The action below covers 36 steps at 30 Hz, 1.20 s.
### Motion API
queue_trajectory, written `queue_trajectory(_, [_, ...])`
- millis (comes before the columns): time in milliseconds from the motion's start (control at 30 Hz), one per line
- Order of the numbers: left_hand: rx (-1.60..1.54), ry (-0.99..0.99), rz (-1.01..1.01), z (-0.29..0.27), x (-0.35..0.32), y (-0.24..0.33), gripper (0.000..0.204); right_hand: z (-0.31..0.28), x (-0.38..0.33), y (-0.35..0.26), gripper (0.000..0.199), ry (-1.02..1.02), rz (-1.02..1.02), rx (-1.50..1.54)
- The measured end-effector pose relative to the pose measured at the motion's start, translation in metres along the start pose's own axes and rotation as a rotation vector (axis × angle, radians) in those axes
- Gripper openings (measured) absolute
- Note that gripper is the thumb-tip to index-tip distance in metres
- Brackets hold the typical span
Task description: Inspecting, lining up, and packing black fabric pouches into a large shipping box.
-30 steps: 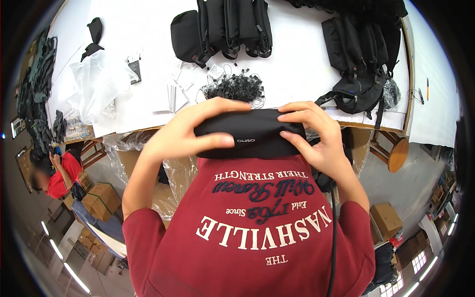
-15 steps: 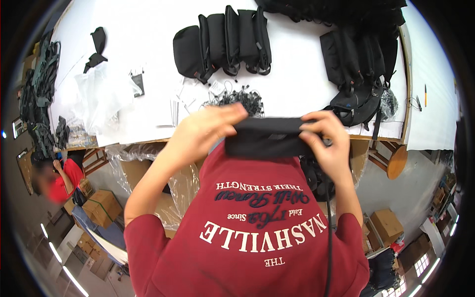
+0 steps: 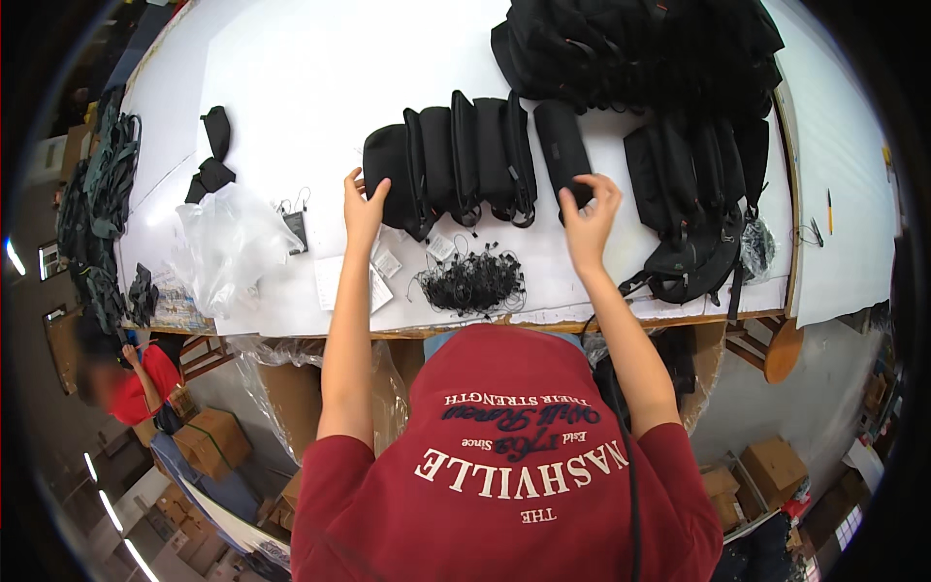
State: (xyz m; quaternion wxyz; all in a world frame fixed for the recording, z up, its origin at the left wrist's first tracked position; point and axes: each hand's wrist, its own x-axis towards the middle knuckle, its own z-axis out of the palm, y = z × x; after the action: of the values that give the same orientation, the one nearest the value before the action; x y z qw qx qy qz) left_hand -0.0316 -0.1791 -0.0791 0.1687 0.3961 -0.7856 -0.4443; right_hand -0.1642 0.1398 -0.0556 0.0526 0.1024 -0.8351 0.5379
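Note:
A black fabric pouch [image 3: 561,145] with a small label lies lengthwise on the white tabletop, just right of a row of several similar black pouches [image 3: 438,160] standing side by side. My right hand [image 3: 592,221] has its thumb and fingers around the near end of that single pouch. At the left end of the row, my left hand [image 3: 367,206] is open, thumb and fingers spread, holding nothing. Closer to me, below the row, sits a heap of thin black cords [image 3: 472,281] with small ends.
Black bags [image 3: 630,53] are piled at the far right, with more bags [image 3: 689,184] in front. Clear plastic [image 3: 228,247], paper slips [image 3: 373,286] and black fabric pieces [image 3: 215,155] lie on the left. A wooden stool [image 3: 783,351] stands below the table's edge. Another person [image 3: 145,383] is at far left.
The pouch, held up before me in both hands earlier, now lies on the table beside the row. My left hand has let go of it. Both arms have reached forward.

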Motion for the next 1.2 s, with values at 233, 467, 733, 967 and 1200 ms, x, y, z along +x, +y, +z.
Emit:
queue_trajectory(233, [-0.094, -0.135, 0.036, 0.024, -0.007, 0.043, 0.063, 0.022, 0.0, 0.006, 0.058, -0.191, 0.347, 0.371])
queue_trajectory(467, [-0.04, -0.215, 0.035, 0.026, -0.009, 0.056, 0.066, 0.026, 0.013, -0.002, 0.058, -0.365, 0.23, 0.239])
queue_trajectory(733, [0.07, -0.24, 0.147, 0.029, -0.005, 0.048, 0.072, 0.023, 0.02, -0.013, 0.061, -0.394, 0.098, -0.09])
queue_trajectory(967, [0.226, -0.172, 0.173, 0.028, -0.001, 0.052, 0.075, 0.017, 0.026, -0.009, 0.068, -0.413, 0.068, -0.192])
queue_trajectory(1200, [0.442, -0.038, 0.183, 0.03, -0.001, 0.064, 0.078, -0.003, 0.034, -0.004, 0.064, -0.368, 0.146, -0.132])
